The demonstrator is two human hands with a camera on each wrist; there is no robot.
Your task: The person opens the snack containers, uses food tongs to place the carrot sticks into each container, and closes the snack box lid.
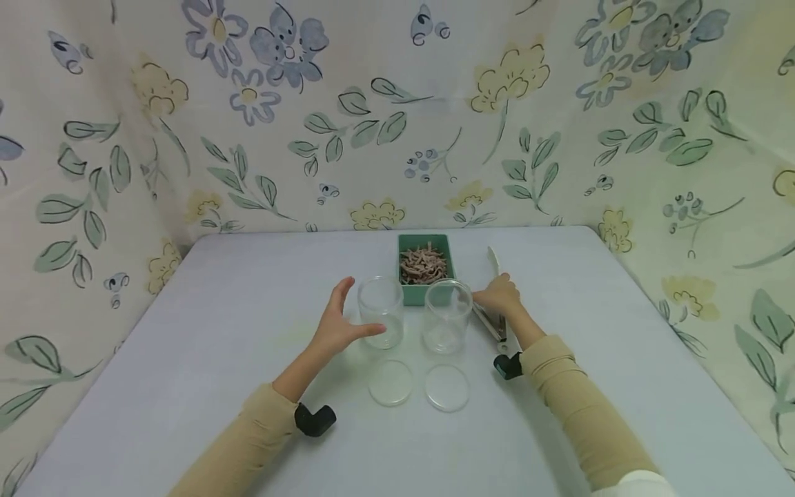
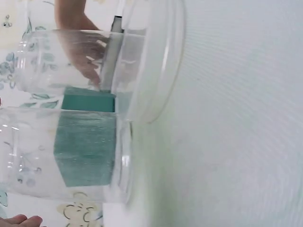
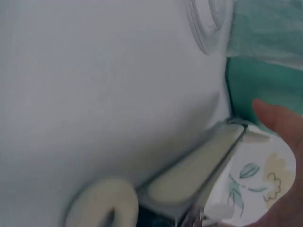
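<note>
My left hand [image 1: 338, 330] is spread beside the left clear jar [image 1: 381, 314], its thumb crossing in front of it. In the left wrist view, fingertips [image 2: 23, 220] show apart from that jar. A second clear jar [image 1: 446, 321] stands to its right. My right hand [image 1: 502, 295] is over a pair of metal tongs [image 1: 493, 324] with pale grips, lying on the table. The right wrist view shows its thumb [image 3: 272, 116] extended and space between the hand and the tongs [image 3: 194, 175].
Behind the jars sits a green rectangular container [image 1: 415, 297] with brown, shredded-looking strips [image 1: 424, 265]. Two clear round lids [image 1: 390, 382] lie flat in front of the jars on the white table [image 1: 248, 310]. A floral curtain [image 1: 397, 138] hangs behind.
</note>
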